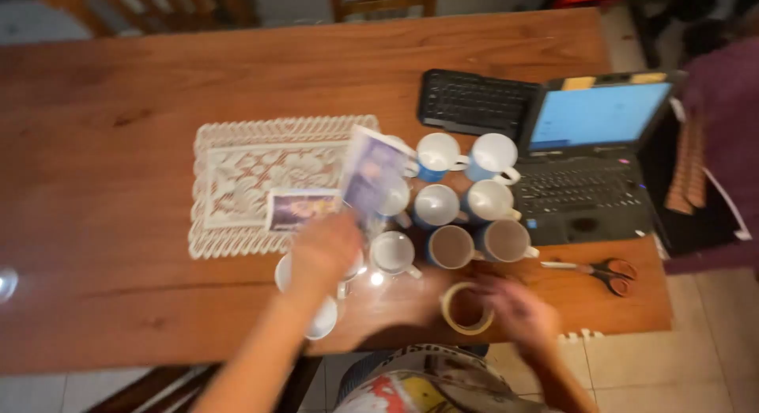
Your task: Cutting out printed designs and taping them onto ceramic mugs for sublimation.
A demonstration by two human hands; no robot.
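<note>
Holding a printed sheet (371,174) upright above the cluster of mugs (455,211), the left hand (324,251) grips the sheet's lower edge; the fingers appear closed on it, though motion blur hides the exact pinch. The sheet stands tilted over the left side of the cluster, at the right edge of the lace mat (261,184). A second printed sheet (300,209) lies flat on the mat, just beside the left hand.

The right hand (514,306) rests at the near table edge, touching or nearly touching a roll of tape (466,309). It is blurred, so it cannot be determined whether its fingers are curled on the roll or loose.

Progress, as a judgement: the work is at an early stage. The mugs stand grouped, most in blue and white, and none visibly carries a sheet. Two further white mugs (316,302) sit under the left forearm. Only one sheet is in hand and one lies waiting.

Scissors (605,272) lie to the right, unused, near an open laptop (589,156) and a separate black keyboard (474,103) on the wooden table (118,105).
</note>
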